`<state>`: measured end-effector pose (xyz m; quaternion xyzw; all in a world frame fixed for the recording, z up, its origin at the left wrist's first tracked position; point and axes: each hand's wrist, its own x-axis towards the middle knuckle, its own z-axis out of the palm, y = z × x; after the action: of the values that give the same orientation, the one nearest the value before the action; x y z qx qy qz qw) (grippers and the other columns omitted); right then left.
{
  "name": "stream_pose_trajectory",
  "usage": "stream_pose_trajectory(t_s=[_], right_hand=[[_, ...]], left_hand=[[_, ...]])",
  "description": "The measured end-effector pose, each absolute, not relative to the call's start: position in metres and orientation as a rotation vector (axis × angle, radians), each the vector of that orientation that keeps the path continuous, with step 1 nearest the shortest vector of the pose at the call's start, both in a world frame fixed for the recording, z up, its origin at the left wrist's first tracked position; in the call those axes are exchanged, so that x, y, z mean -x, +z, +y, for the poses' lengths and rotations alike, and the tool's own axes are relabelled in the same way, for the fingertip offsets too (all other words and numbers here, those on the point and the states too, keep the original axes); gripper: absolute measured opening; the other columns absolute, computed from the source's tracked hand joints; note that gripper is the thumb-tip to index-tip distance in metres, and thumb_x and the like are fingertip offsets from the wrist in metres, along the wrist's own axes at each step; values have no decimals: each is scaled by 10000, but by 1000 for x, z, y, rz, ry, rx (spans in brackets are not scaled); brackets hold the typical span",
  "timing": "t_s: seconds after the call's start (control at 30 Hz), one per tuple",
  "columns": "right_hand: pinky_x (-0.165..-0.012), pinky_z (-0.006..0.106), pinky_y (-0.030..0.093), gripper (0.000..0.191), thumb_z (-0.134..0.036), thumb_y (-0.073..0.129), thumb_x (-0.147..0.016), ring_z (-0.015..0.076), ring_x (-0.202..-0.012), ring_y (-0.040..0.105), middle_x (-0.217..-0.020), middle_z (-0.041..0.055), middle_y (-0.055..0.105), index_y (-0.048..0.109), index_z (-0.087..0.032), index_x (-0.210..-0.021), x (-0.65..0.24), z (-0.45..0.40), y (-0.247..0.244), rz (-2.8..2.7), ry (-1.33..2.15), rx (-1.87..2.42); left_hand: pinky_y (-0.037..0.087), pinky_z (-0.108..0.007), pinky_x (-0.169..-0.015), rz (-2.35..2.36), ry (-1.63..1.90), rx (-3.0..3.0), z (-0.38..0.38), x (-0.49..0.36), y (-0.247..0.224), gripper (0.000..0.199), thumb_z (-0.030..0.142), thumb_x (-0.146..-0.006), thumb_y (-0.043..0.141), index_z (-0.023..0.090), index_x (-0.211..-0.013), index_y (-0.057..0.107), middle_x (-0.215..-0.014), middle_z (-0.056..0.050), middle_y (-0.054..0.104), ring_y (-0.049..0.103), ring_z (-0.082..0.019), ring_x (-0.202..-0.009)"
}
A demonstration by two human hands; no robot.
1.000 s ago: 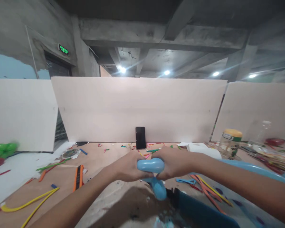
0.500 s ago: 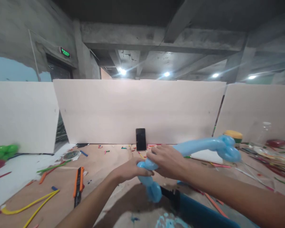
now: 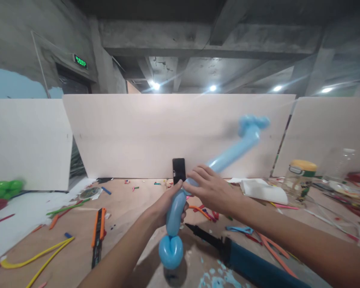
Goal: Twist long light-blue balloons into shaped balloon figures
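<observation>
White boards (image 3: 138,136) stand behind; left hand (image 3: 164,206) and right hand (image 3: 210,189) grip a blue balloon (image 3: 174,217), its ends roughly towards two and half-past-six o'clock.

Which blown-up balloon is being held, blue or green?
The long blue balloon, held by the left hand and right hand; the green balloons lie untouched at far left.

You are holding an inflated, glossy, light-blue, long latex balloon (image 3: 176,214) with twisted segments. It is slanting from low centre toward the upper right. Its near end is forming a rounded, folded bulb (image 3: 171,253) below a narrow twist (image 3: 173,235); its far end is carrying a motion-blurred cluster (image 3: 252,123) of smaller bulges.
</observation>
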<state>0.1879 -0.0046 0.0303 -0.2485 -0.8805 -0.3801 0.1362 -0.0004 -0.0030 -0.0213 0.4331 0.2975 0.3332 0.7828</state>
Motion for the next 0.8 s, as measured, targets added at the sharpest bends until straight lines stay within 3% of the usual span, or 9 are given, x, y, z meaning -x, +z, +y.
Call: stream_pose_trajectory(t_s=[0.13,0.27,0.33,0.4,0.47,0.53,0.8], right_hand=[[-1069,519,210,439,-33,487,-778,294,-1329,219,-1419,115,346,503,-226,-1172,-186,7,31,-2481,-1088,577],[-1096,560,155,575,-70,541,-749,309,-1395,94,-1525,69,165,448,-271,-1280,-178,-2,38,-2306,-816,677],[-1084,546,221,586,-195,568,-785,316,-1386,152,-1522,92,168,393,-255,-1341,-173,-12,36,-2138,-503,804],[-999,522,369,630,-361,583,-803,320,-1302,352,-1452,133,327,345,-245,-1374,-167,-19,29,-2030,-39,965],[-865,469,482,641,-487,578,-795,296,-1103,557,-1271,137,540,378,-242,-1352,-161,-20,18,-1996,499,1097],[-776,407,515,574,-523,570,-792,261,-942,633,-1097,118,642,478,-216,-1267,-157,-16,6,-1941,903,1148],[-722,307,479,262,-338,653,-741,209,-841,627,-888,32,687,691,-196,-957,-155,-8,-10,-1958,991,981]], left_hand=[[377,-252,-502,437,791,-789,5,-9,-23,460,566,-814,498,136,-676,585,-603,-10,553,510,-116,-474],[426,-262,-541,270,1029,-659,12,-12,-15,376,505,-828,521,151,-720,580,-609,3,543,509,-111,-489],[448,-267,-561,208,1162,-616,13,-10,-7,350,468,-853,499,152,-726,575,-606,3,535,511,-112,-501],[469,-273,-579,205,1271,-575,12,-8,0,355,455,-868,477,146,-720,571,-604,-10,543,536,-125,-524],[489,-279,-613,258,1347,-538,11,-6,4,373,460,-870,466,138,-717,572,-613,-32,568,575,-144,-568],[501,-287,-645,306,1399,-533,11,-5,4,377,462,-868,465,135,-719,577,-621,-44,587,599,-156,-598],[470,-250,-521,557,1654,-775,12,-5,-5,385,496,-759,598,121,-679,578,-566,-13,562,572,-140,-516]])
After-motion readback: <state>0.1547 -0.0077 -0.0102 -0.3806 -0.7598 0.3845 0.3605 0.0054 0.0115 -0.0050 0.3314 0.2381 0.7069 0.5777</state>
